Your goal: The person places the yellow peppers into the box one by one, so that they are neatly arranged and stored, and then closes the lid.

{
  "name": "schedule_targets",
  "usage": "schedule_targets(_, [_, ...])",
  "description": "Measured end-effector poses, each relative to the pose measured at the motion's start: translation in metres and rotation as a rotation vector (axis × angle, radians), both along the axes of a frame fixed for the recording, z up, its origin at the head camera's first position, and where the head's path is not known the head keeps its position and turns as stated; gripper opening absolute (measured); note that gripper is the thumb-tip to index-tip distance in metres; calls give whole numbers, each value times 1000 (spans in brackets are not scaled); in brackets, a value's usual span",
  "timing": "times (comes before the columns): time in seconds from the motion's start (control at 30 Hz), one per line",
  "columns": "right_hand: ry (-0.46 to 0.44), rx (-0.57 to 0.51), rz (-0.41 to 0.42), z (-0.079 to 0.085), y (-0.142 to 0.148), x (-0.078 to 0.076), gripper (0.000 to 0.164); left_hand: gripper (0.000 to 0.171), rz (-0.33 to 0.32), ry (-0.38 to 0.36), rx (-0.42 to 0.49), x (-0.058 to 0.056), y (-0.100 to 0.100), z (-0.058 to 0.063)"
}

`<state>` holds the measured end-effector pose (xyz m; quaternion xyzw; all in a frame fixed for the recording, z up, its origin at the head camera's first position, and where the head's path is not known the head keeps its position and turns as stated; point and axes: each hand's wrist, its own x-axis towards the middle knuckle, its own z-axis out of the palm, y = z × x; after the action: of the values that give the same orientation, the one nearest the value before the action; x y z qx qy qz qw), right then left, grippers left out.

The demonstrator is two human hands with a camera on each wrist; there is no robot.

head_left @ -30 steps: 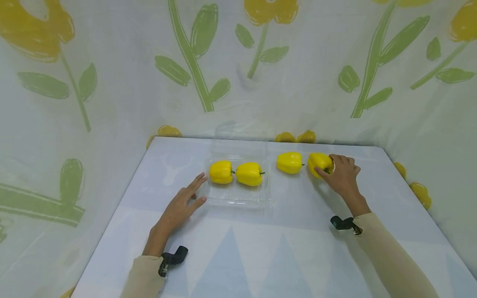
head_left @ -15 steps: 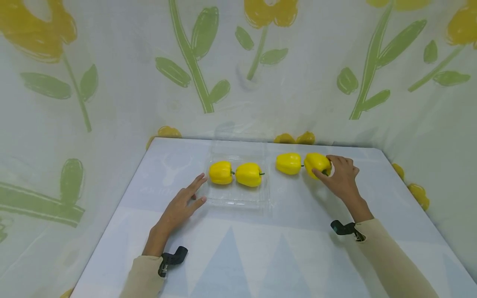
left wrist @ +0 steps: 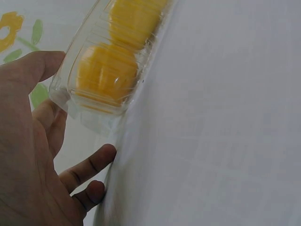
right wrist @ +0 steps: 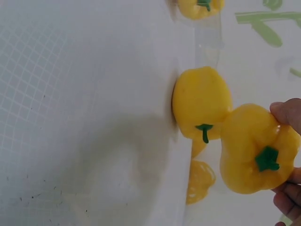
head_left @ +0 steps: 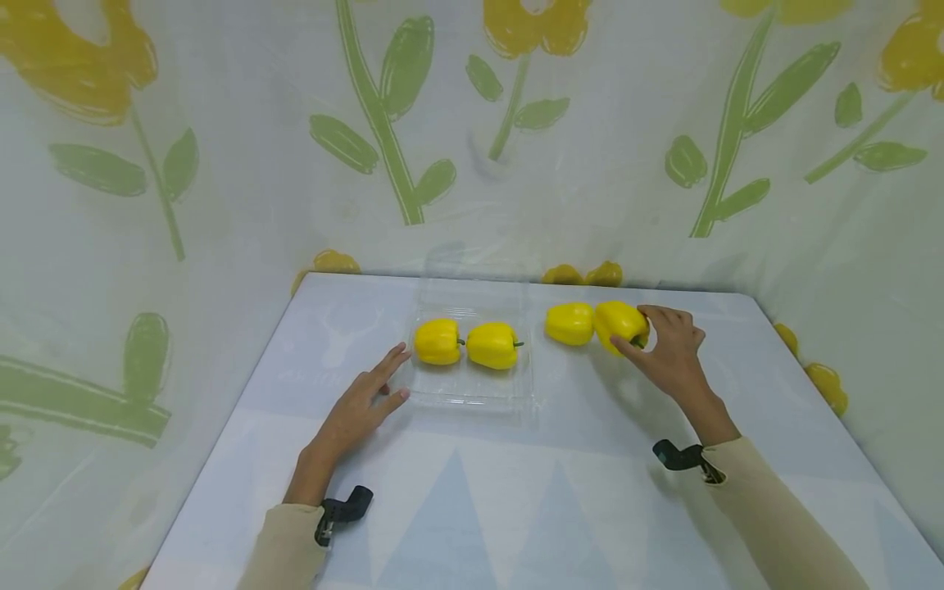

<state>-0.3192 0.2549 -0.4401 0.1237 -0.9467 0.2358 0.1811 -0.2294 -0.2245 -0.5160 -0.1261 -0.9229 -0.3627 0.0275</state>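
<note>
Yellow pepper (head_left: 618, 322), held in right fingers (head_left: 664, 315), left fingers (head_left: 388, 360) beside container (head_left: 468, 400)

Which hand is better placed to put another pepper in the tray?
The right hand, likely: it holds a pepper off the table. The left hand, beside the tray, holds no pepper.

I'm holding a yellow pepper (right wrist: 244, 141) whose skin is gleaming smooth and glossy | the clear container (head_left: 472, 401) is glinting like thin, ribbed plastic | the tabletop (head_left: 590, 492) is looking smooth, mostly matt | my sleeve (head_left: 782, 508) is showing matt cloth | the backdrop (head_left: 590, 188) is looking softly creased, low-sheened
</note>
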Motion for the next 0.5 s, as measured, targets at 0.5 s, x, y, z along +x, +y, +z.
schedule_targets(0.5, [33, 21, 56, 10, -16, 7, 68, 64, 2, 8, -15, 0, -1, -2])
